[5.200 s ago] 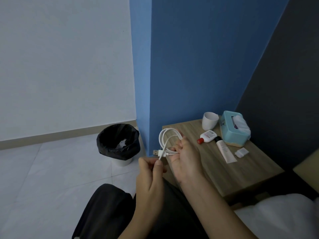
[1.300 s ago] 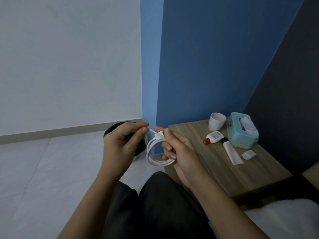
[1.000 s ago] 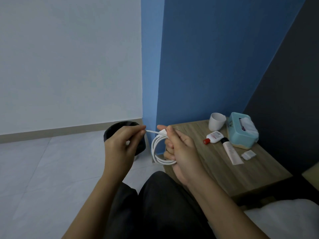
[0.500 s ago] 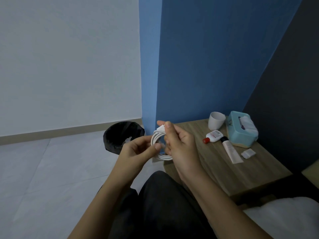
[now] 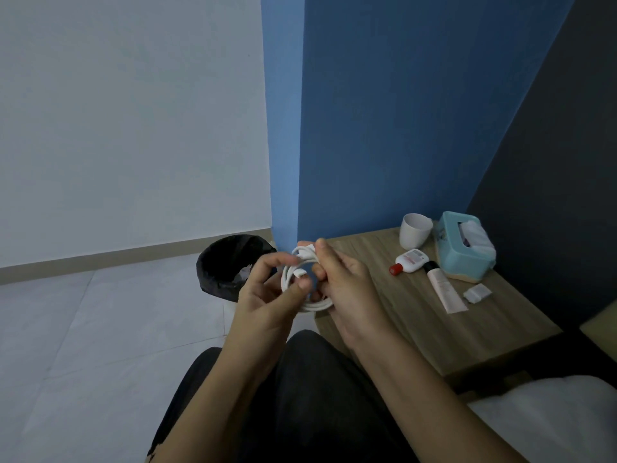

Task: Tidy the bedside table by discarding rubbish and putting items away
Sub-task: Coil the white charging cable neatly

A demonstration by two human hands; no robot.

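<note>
A white charging cable (image 5: 302, 282) is coiled into a small loop, held in front of me just left of the wooden bedside table (image 5: 417, 325). My right hand (image 5: 344, 289) grips the coil from the right, thumb and forefinger on its top. My left hand (image 5: 270, 295) pinches the coil's left side, its thumb pressing a cable end against the loop. On the table lie a white cup (image 5: 415, 230), a teal tissue box (image 5: 465, 250), a small red-capped bottle (image 5: 409, 261), a pale tube (image 5: 444, 289) and a small white packet (image 5: 477, 293).
A bin lined with a black bag (image 5: 227, 265) stands on the tiled floor left of the table, against the blue wall corner. My dark-trousered knees fill the bottom centre. White bedding (image 5: 547, 419) lies at the bottom right.
My left hand, which was pulling the cable's free end out to the left, has come back in to the coil and now holds the end against the loop.
</note>
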